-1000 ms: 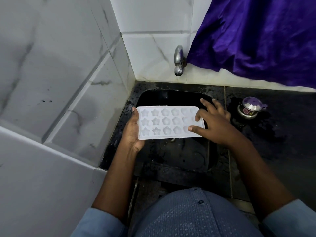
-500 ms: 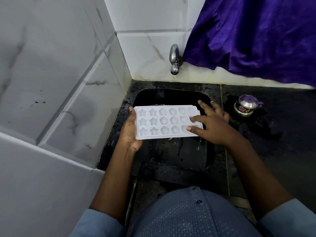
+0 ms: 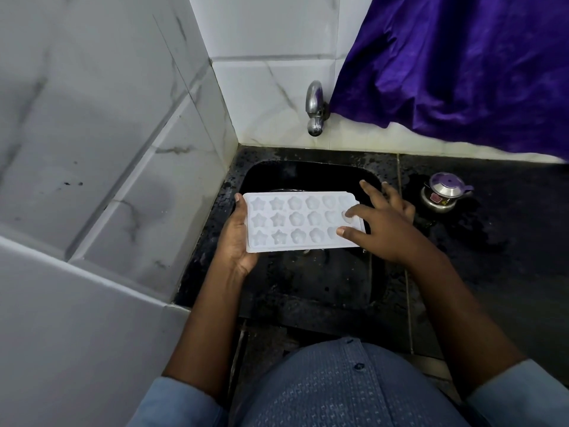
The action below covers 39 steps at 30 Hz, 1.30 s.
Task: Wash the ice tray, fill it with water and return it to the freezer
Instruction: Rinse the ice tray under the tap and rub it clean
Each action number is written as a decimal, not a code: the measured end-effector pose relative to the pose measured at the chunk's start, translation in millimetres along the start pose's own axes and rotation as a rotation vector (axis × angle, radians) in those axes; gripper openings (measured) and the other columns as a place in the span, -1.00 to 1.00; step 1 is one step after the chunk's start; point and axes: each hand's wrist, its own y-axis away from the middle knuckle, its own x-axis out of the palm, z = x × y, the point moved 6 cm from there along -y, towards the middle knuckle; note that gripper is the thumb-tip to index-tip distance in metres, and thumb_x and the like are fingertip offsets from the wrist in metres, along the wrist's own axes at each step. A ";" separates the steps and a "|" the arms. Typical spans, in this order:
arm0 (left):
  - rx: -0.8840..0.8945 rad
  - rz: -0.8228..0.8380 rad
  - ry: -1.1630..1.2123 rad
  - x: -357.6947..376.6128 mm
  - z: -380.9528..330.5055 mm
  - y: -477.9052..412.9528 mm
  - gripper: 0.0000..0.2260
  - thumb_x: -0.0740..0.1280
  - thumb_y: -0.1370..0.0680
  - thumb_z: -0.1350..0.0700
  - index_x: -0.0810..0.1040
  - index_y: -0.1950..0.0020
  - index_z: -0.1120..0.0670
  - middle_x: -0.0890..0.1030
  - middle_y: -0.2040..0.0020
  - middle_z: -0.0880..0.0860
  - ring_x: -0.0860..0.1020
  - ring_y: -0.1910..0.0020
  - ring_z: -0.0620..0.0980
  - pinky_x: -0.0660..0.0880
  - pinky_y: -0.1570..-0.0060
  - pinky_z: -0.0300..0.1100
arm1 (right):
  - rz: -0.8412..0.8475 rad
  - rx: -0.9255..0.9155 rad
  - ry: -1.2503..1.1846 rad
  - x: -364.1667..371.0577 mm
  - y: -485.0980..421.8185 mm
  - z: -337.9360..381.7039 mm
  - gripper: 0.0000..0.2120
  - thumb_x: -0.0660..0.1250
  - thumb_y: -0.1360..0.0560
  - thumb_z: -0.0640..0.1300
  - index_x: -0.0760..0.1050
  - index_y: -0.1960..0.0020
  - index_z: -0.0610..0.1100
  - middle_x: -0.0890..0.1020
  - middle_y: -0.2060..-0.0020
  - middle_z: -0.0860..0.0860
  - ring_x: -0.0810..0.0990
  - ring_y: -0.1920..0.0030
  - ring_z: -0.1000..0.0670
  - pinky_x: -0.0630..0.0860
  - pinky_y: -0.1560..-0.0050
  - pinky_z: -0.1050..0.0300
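Our left hand (image 3: 237, 245) clasps the tray (image 3: 295, 224); our right hand (image 3: 383, 230), fingers spread, touches it. We should scrub every cup.

left hand (image 3: 236, 243) curls in a grip; right hand (image 3: 385, 231) spreads straight fingers.

White marble-look wall tiles with grey veins (image 3: 92, 118) meet in a corner behind a black sunken sink basin (image 3: 308, 174), which is set into a wet, speckled black stone table (image 3: 508, 272). A short chrome tap (image 3: 314, 109) juts from the back wall above the basin. A glossy purple curtain (image 3: 462, 72) hangs at upper right. The light is dim and even.
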 end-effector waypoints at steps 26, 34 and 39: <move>-0.006 0.014 0.022 1.3 1.4 -9.1 -0.28 0.10 -0.68 -0.41 0.52 -0.55 0.13 0.64 -0.41 0.23 0.64 -0.36 0.27 0.69 -0.07 0.20 | 0.026 0.029 -0.016 -3.6 3.3 1.8 -0.30 0.03 -0.35 0.64 0.54 -0.24 0.28 -0.03 -0.69 0.14 -0.24 -0.65 -0.02 -0.11 -0.50 -0.32; -0.010 0.021 0.035 3.6 1.9 -10.1 -0.32 0.14 -0.67 -0.41 0.61 -0.45 0.09 0.66 -0.39 0.22 0.68 -0.31 0.25 0.70 -0.01 0.17 | 0.018 0.033 0.010 -1.7 1.3 0.6 -0.29 0.02 -0.37 0.65 0.58 -0.22 0.25 0.00 -0.69 0.11 -0.21 -0.64 0.00 -0.10 -0.50 -0.29; -0.005 0.004 0.016 4.9 2.1 -8.0 -0.32 0.13 -0.67 -0.41 0.60 -0.47 0.10 0.67 -0.38 0.21 0.68 -0.31 0.24 0.70 -0.01 0.16 | 0.015 0.026 -0.033 -2.3 3.0 2.6 -0.34 0.05 -0.38 0.64 0.56 -0.18 0.24 0.00 -0.69 0.12 -0.21 -0.63 0.02 -0.09 -0.49 -0.29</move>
